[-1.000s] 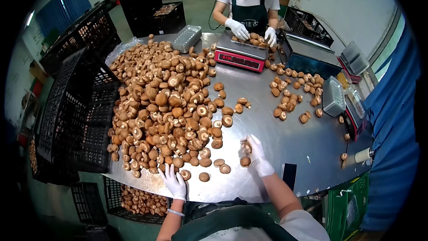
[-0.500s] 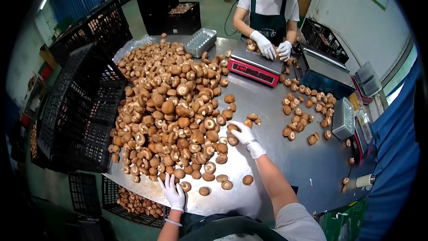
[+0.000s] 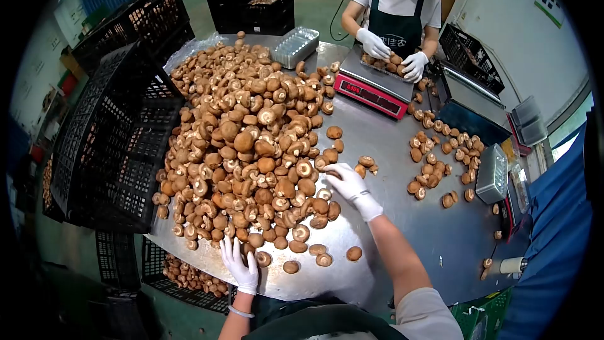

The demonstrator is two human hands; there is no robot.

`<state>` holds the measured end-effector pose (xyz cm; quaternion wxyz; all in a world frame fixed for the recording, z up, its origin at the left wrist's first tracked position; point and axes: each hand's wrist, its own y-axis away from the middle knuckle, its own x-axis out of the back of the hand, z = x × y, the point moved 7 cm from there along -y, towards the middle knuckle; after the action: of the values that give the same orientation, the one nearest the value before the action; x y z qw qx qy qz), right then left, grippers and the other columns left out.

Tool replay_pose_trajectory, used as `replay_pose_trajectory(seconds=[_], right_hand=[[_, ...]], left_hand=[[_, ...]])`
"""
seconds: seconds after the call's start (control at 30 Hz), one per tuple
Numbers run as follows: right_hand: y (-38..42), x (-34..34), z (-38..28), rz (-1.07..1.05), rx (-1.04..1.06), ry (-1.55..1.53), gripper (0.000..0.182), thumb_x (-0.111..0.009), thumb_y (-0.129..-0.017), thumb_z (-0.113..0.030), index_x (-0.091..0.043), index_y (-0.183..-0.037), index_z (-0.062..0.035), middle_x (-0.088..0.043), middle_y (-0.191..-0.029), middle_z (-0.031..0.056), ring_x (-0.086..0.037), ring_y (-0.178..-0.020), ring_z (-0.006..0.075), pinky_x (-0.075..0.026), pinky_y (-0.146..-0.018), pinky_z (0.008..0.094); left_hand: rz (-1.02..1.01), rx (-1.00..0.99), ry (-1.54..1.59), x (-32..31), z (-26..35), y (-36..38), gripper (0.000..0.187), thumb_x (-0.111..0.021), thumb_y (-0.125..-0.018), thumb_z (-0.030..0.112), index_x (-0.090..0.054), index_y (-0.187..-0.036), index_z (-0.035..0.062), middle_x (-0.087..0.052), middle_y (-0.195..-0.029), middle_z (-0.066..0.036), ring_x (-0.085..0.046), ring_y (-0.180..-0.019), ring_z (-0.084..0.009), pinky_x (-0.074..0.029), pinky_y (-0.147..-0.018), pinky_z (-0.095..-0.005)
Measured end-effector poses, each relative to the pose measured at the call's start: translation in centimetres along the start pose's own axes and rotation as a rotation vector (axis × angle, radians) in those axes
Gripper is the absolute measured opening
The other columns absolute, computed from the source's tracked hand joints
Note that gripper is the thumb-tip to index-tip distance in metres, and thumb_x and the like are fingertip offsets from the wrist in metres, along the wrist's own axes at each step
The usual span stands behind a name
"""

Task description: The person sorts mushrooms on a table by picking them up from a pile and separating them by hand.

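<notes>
A large heap of brown shiitake mushrooms [image 3: 251, 145] covers the left part of the steel table [image 3: 390, 264]. At the heap's right edge, my right hand [image 3: 350, 186], in a white glove, has its fingers curled on a shiitake mushroom [image 3: 333, 174] that they partly cover. My left hand [image 3: 240, 269], gloved too, lies with fingers spread at the front edge of the heap, its fingertips by the lowest mushrooms. Several loose mushrooms, one of them a single brown cap [image 3: 354, 253], lie between my hands.
Across the table a co-worker's gloved hands [image 3: 375, 44] are at a mushroom-filled tray on a red scale [image 3: 371, 94]. A black crate [image 3: 126, 145] leans at the left. Clear plastic trays [image 3: 296, 47] stand behind the heap. More mushrooms [image 3: 434, 170] lie at right, near another tray stack [image 3: 491, 174].
The view has shifted a little. My right hand's fingers have moved toward the heap onto a mushroom. My left hand stays nearly in place. The co-worker's hands have moved apart at the scale.
</notes>
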<state>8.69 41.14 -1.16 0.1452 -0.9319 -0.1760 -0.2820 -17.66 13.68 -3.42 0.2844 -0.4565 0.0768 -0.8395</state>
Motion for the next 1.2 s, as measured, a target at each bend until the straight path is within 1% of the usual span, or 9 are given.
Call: replay_pose_trajectory(seconds=[0.07, 0.2, 0.33, 0.43, 0.53, 0.6, 0.7, 0.8, 1.2], right_hand=[[-0.8, -2.7, -1.2, -0.148, -0.081, 0.497, 0.037, -0.064, -0.078, -0.048, -0.063, -0.094, -0.0150, -0.058, -0.098, 0.0126, -0.059, -0.091, 0.0287, -0.051, -0.075, 0.0392], [-0.4, -6.4, -2.0, -0.232, -0.124, 0.786, 0.042, -0.069, -0.074, -0.044, -0.061, -0.103, -0.0156, -0.056, -0.104, 0.0112, -0.061, -0.089, 0.0294, -0.051, -0.073, 0.0413], [0.6, -3.3, -0.6, -0.081, -0.094, 0.126, 0.038, -0.071, -0.074, -0.032, -0.061, -0.105, -0.0118, -0.059, -0.100, 0.0116, -0.060, -0.091, 0.0287, -0.049, -0.079, 0.0373], [3.1, -0.8, -3.0, -0.024, -0.126, -0.060, 0.039, -0.074, -0.073, -0.026, -0.061, -0.105, -0.0094, -0.059, -0.103, 0.0104, -0.060, -0.095, 0.0273, -0.049, -0.081, 0.0337], [6.9, -0.9, -7.7, -0.036, 0.043, -0.030, 0.040, -0.075, -0.071, -0.015, -0.059, -0.106, -0.0051, -0.055, -0.118, 0.0140, -0.056, -0.109, 0.0295, -0.046, -0.091, 0.0342], [9.3, -1.9, -8.9, -0.013, 0.138, -0.118, 0.043, -0.072, -0.075, -0.016, -0.057, -0.114, -0.0088, -0.055, -0.119, 0.0119, -0.057, -0.108, 0.0252, -0.045, -0.091, 0.0313], [12.1, -4.0, -7.6, -0.167, -0.313, -0.801, 0.046, -0.059, -0.084, -0.004, -0.047, -0.127, -0.0053, -0.053, -0.123, 0.0095, -0.052, -0.115, 0.0197, -0.043, -0.096, 0.0317], [13.7, -4.7, -7.5, -0.141, -0.430, -1.303, 0.047, -0.048, -0.089, -0.005, -0.039, -0.135, -0.0040, -0.051, -0.126, 0.0113, -0.053, -0.115, 0.0208, -0.045, -0.095, 0.0308], [14.0, -8.3, -13.4, -0.353, -0.584, -1.527, 0.045, -0.037, -0.099, -0.027, -0.034, -0.140, -0.0083, -0.043, -0.137, 0.0121, -0.049, -0.122, 0.0269, -0.048, -0.095, 0.0426]], left_hand=[[0.034, -0.085, -0.002, 0.8, 2.7, -3.1, 0.051, -0.062, -0.079, 0.010, -0.048, -0.128, 0.0058, -0.039, -0.140, -0.017, -0.030, -0.131, -0.0399, -0.022, -0.108, -0.0506], [0.045, -0.204, 0.086, 0.3, 7.3, -8.2, 0.041, -0.062, -0.078, 0.007, -0.057, -0.119, 0.0058, -0.048, -0.132, -0.014, -0.039, -0.126, -0.0369, -0.031, -0.105, -0.0455], [-0.049, -0.141, 0.400, -0.8, 10.0, -8.9, 0.031, -0.059, -0.081, 0.003, -0.060, -0.112, 0.0030, -0.055, -0.123, -0.015, -0.047, -0.121, -0.0327, -0.037, -0.102, -0.0394], [-0.407, 0.291, 0.919, -4.3, 9.9, -7.1, 0.033, -0.052, -0.091, 0.006, -0.053, -0.124, 0.0020, -0.055, -0.125, -0.013, -0.058, -0.106, -0.0240, -0.045, -0.093, -0.0318], [-0.761, 0.688, 1.305, -6.8, 11.6, -4.5, 0.054, -0.042, -0.099, 0.032, -0.024, -0.144, 0.0077, -0.048, -0.133, -0.012, -0.058, -0.103, -0.0243, -0.047, -0.089, -0.0341], [-0.791, 0.864, 1.553, -7.8, 11.8, -3.3, 0.047, -0.040, -0.100, 0.033, -0.029, -0.140, 0.0110, -0.049, -0.131, -0.011, -0.057, -0.105, -0.0253, -0.049, -0.088, -0.0380], [-0.780, 0.845, 1.708, -7.3, 10.9, -2.7, 0.040, -0.042, -0.099, 0.029, -0.038, -0.134, 0.0100, -0.055, -0.123, -0.013, -0.060, -0.104, -0.0263, -0.053, -0.083, -0.0358], [-0.797, 0.929, 1.925, -6.3, 10.5, -1.2, 0.045, -0.041, -0.099, 0.031, -0.040, -0.132, 0.0010, -0.055, -0.122, -0.018, -0.061, -0.103, -0.0301, -0.054, -0.083, -0.0365], [-0.600, 0.926, 1.974, -2.0, 4.7, 3.7, 0.054, -0.035, -0.099, 0.041, -0.036, -0.135, 0.0017, -0.051, -0.129, -0.018, -0.055, -0.113, -0.0332, -0.048, -0.094, -0.0433]])
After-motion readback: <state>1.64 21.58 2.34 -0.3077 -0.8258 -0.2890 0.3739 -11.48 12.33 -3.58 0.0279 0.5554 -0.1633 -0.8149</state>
